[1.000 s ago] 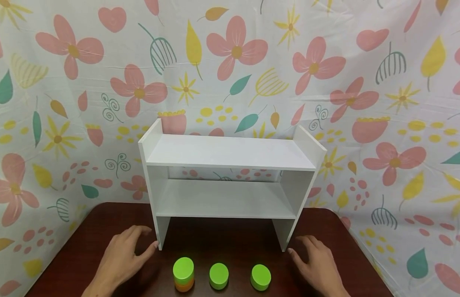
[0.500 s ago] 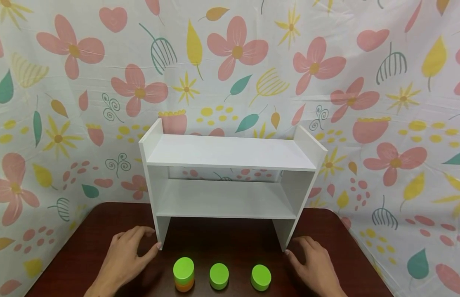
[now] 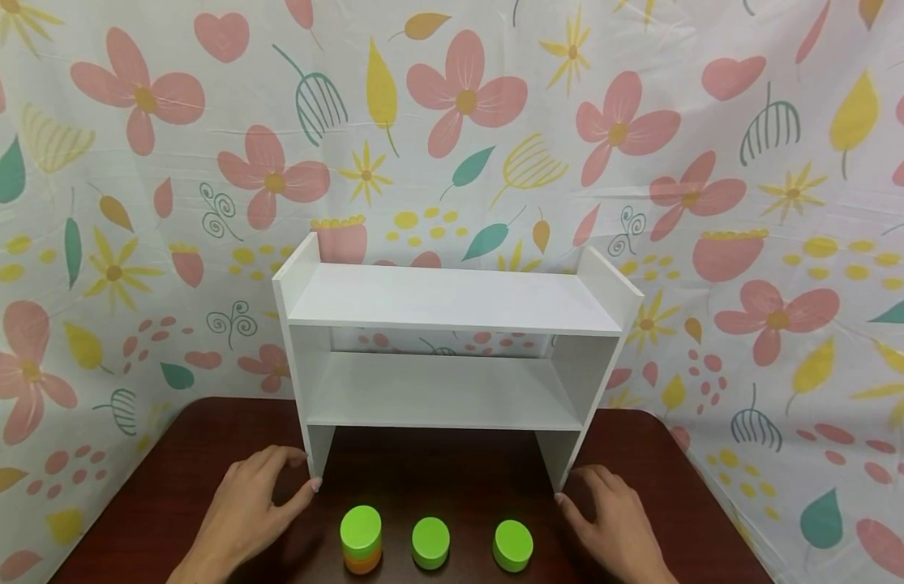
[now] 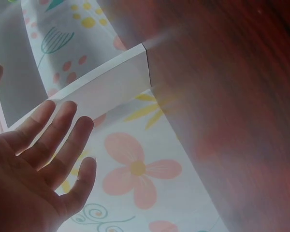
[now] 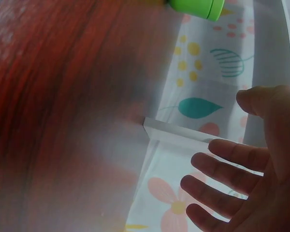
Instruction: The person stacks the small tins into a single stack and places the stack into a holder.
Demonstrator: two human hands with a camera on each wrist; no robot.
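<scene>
A white two-tier shelf (image 3: pixel 452 392) stands upright on the dark red-brown table. My left hand (image 3: pixel 240 503) is at the lower front of its left side panel (image 3: pixel 294 365), fingers outside and thumb tip by the front edge. In the left wrist view the left fingers (image 4: pixel 63 145) look relaxed and spread beside the panel. At the foot of the right side panel (image 3: pixel 605 357) is my right hand (image 3: pixel 615 519), posed much the same; the right fingers (image 5: pixel 222 179) are loosely extended in the right wrist view. Whether either hand presses on the panels is hard to tell.
Three green-lidded round containers stand in front of the shelf: a taller one with an orange base (image 3: pixel 361 539), a short middle one (image 3: pixel 430 543) and a short right one (image 3: pixel 512 545). Behind the table (image 3: pixel 685 503) hangs a flower-patterned cloth (image 3: pixel 452 186).
Both hands have shifted slightly inward, bringing the thumbs and fingertips up to the foot of each side panel. The shelf and containers have stayed where they were.
</scene>
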